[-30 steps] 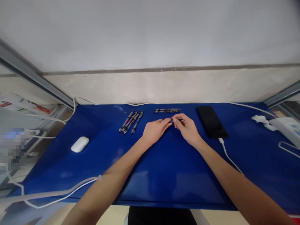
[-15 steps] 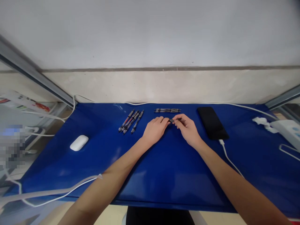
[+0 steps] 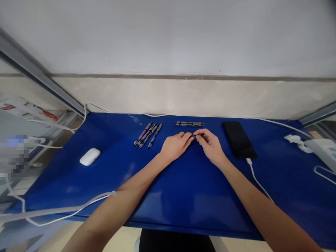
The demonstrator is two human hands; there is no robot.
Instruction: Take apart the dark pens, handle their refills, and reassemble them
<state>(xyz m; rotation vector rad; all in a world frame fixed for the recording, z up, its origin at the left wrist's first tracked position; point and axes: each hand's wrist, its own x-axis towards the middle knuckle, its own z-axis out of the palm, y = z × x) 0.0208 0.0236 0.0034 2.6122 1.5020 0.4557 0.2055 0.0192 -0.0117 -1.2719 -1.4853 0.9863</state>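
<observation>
My left hand (image 3: 175,146) and my right hand (image 3: 209,145) meet near the middle of the blue table. Between their fingertips is a dark pen (image 3: 194,136), mostly covered by the fingers. Both hands are closed on it, the left from one end and the right from the other. Just beyond them, two grey-and-black pens (image 3: 189,124) lie side by side, parallel to the wall. Left of my left hand, several similar pens (image 3: 148,135) lie slanted in a loose group, one showing a red part.
On the right lies a black phone (image 3: 239,139) with a white cable (image 3: 258,182) plugged in. A white earbud case (image 3: 90,156) sits at the left. A white power strip (image 3: 321,150) occupies the right edge. Another white cable (image 3: 105,198) hangs by my left forearm.
The fingertips of both hands have come closer together, and less of the pen shows between them. The whole view has shifted slightly. The lying pens stay in place.
</observation>
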